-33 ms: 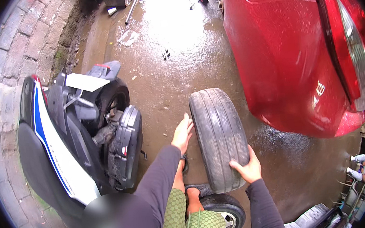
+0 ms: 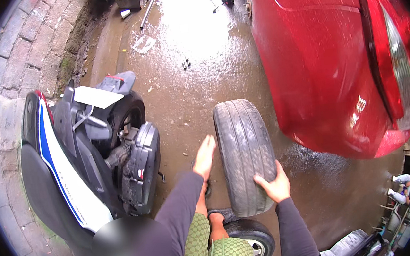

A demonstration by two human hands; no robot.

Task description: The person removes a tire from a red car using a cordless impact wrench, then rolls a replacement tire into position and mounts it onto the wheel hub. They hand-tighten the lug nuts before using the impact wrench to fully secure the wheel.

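A worn black tyre (image 2: 246,158) stands upright in front of me, tread toward me and leaning slightly. My right hand (image 2: 275,182) grips its near right edge, thumb pressed on the tread and fingers along the side. My left hand (image 2: 204,156) is stretched out flat beside the tyre's left side, fingers together, with nothing in it; a narrow gap seems to part it from the rubber. Behind the tyre's lower end, by my feet, lies a second tyre on a light spoked rim (image 2: 257,248), partly hidden by my patterned green shorts (image 2: 230,252).
A parked scooter (image 2: 72,173) with a white and blue side panel is close on my left. The red car's rear (image 2: 322,69) fills the right. Wet concrete (image 2: 178,96) lies between them. A person (image 2: 408,190) sits far right. A pipe (image 2: 150,8) lies ahead.
My left hand has drawn slightly back and its fingers have closed up together. My right thumb has shifted a little left on the tread. The tyre has barely moved.
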